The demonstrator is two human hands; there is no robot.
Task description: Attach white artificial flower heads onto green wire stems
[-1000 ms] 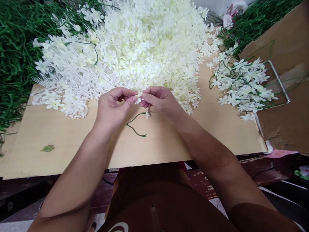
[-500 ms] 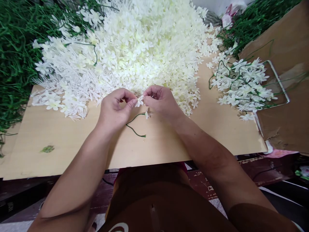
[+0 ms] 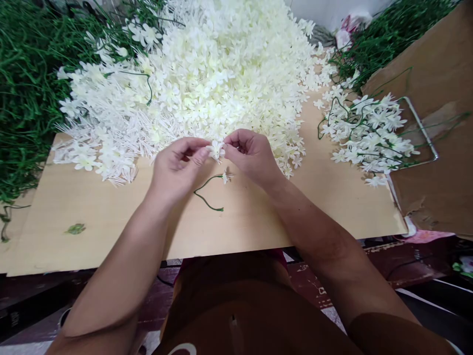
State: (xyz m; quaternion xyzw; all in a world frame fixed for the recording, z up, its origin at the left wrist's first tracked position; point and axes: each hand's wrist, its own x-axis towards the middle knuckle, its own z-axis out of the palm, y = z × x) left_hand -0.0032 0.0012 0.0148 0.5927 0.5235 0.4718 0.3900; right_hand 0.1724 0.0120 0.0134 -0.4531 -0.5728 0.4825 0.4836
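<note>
1. Hands: the left hand (image 3: 175, 165) and right hand (image 3: 253, 155) each pinch one side of a small item between thumb and fingertips. Taken as clock centre.
2. White flower (image 3: 215, 149), one: held between the two hands, above the counter (image 3: 111, 246). Fingertip grip probably suits its small, thin petals.
3. Green stem (image 3: 201, 196), one, bent, white tip (image 3: 225, 177) attached: lying on the counter at six o'clock, just below the hands; presumably set there for short reach.
4. Pile of loose white flowers (image 3: 229, 88): at twelve o'clock, close at hand, likely as ready stock. Spiky white pieces (image 3: 129, 123) along its ten o'clock side.
5. Stemmed flowers (image 3: 373, 130), a bunch: at three o'clock, seemingly kept apart from the loose pile; bent wire (image 3: 421, 123) beside them.
6. Green bundles: larger (image 3: 25, 98) between nine and ten o'clock, smaller (image 3: 388, 44) at two.
7. Cardboard (image 3: 436, 197): between three and four o'clock. Whether sheet or box, cannot tell; no other container identifiable.
8. Green scrap (image 3: 76, 229): eight o'clock.
</note>
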